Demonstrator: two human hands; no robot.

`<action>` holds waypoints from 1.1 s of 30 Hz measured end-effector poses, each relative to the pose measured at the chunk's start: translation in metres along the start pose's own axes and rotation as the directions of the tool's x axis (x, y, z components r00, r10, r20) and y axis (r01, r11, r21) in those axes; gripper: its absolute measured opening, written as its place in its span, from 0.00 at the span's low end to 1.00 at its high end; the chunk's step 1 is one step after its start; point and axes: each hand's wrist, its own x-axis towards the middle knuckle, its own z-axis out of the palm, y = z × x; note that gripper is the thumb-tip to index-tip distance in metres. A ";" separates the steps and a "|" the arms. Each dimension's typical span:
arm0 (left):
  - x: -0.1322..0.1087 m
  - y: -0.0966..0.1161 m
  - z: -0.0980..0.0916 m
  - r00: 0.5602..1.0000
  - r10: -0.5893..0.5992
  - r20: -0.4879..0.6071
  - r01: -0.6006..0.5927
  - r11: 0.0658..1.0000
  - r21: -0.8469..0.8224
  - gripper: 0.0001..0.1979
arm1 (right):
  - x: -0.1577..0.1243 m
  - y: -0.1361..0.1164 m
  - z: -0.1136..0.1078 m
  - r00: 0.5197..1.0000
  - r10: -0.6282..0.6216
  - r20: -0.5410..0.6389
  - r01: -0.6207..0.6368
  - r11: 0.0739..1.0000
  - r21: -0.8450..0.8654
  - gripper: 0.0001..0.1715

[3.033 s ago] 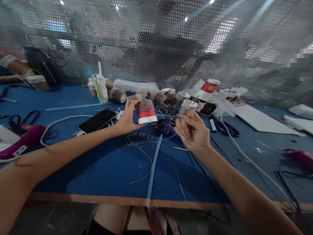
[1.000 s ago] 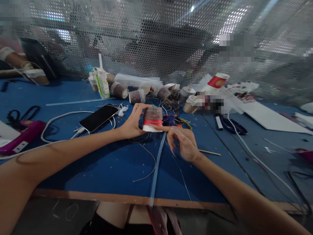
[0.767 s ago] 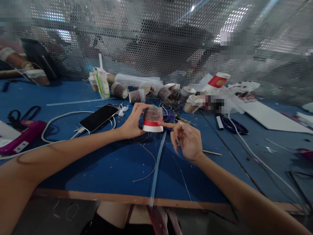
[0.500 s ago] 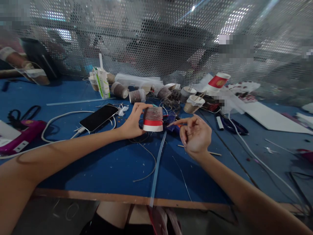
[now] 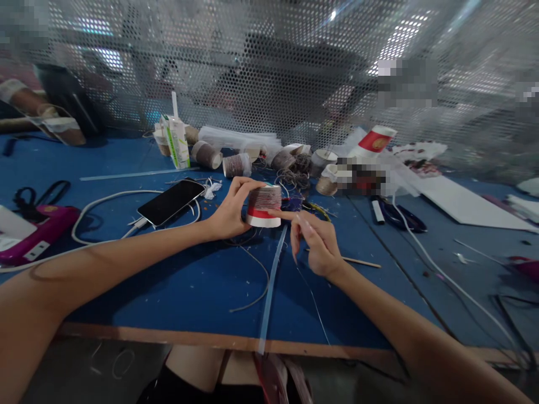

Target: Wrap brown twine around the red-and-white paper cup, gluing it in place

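Note:
A paper cup point(image 5: 264, 221) with a red band and white rim stands rim down, its upper part wound with brown-grey cord point(image 5: 266, 198). My left hand point(image 5: 233, 216) grips it from the left, with fingers at the top and side. From the right, the stretched index finger of my right hand point(image 5: 314, 238) touches the red band just under the cord. That hand's other fingers are loosely bent and apart, and I see nothing held in them. Below the cup, a loose cord point(image 5: 267, 280) curves over the blue table point(image 5: 177, 303) beside a pale flat strip point(image 5: 272, 292).
Several cord-wound cups, one of them point(image 5: 236, 165), line the back with a drink carton point(image 5: 179, 143). A phone point(image 5: 170, 202) on a white cable lies left, near a purple power strip point(image 5: 46, 235). A wooden stick point(image 5: 362, 262), pliers point(image 5: 404, 219) and white board point(image 5: 467, 202) are right.
My right hand has moved left, so its index finger now touches the cup's red band; it was apart from it before. My left hand and the cup stay nearly in place.

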 end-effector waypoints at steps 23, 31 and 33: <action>-0.004 -0.013 0.006 0.987 -0.062 0.150 0.129 0.860 -0.493 0.52 | 0.011 0.026 -0.011 0.934 -0.352 -0.064 0.296 0.862 -0.411 0.56; -0.005 -0.011 0.002 0.986 0.014 0.165 0.056 0.910 -0.411 0.52 | 0.010 0.039 -0.012 0.967 -0.251 -0.041 0.218 0.900 -0.377 0.57; -0.005 -0.011 0.001 0.992 0.013 0.127 0.033 0.933 -0.358 0.55 | 0.010 0.039 -0.013 0.961 -0.275 -0.022 0.242 0.878 -0.412 0.56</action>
